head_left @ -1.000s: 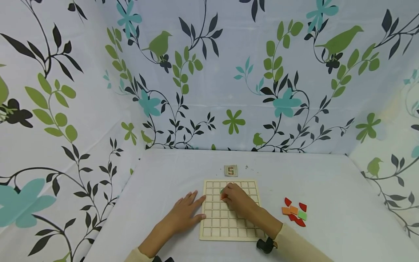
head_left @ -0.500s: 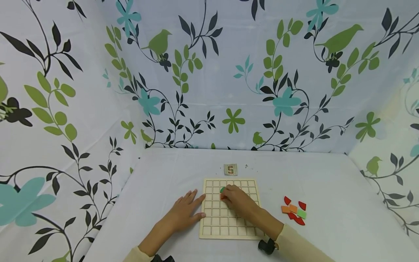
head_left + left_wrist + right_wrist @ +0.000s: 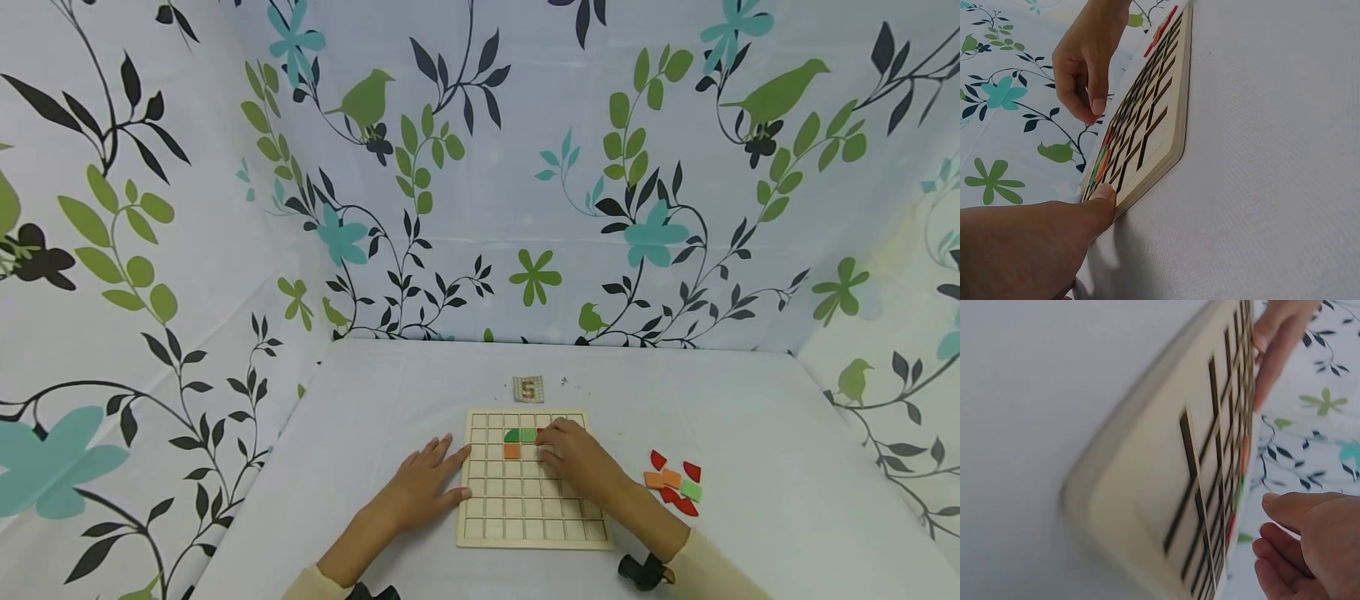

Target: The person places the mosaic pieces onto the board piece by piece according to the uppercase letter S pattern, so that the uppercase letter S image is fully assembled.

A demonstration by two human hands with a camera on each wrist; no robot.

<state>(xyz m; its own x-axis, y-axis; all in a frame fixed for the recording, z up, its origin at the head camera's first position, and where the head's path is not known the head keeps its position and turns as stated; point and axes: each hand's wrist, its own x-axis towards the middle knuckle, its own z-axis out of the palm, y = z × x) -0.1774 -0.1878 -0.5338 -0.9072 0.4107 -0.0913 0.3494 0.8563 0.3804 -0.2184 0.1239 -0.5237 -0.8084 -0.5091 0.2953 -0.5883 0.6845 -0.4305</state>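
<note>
A pale wooden grid board [image 3: 487,508] lies on the white table. My left hand [image 3: 423,487] rests beside it, fingers extended and fingertips at the left edge; the left wrist view has the thumb [image 3: 1105,192] touching the rim. Set in cells are a dark green curved piece [image 3: 512,436], a light green square [image 3: 528,435], an orange square [image 3: 512,452] below the dark green one, and a red piece [image 3: 540,432] partly covered by my right hand [image 3: 577,457]. In the right wrist view the right hand [image 3: 1310,544] has loosely curled fingers, with nothing visible between them.
Loose red pieces [image 3: 686,506], orange squares [image 3: 672,478] and a light green square [image 3: 691,491] lie to the right of the board. Behind it lies a small patterned card [image 3: 528,389]. A patterned cloth [image 3: 465,208] hangs around the table.
My right hand has moved right from the orange square, uncovering the orange, light green and part of the red piece. The left hand stays in place.
</note>
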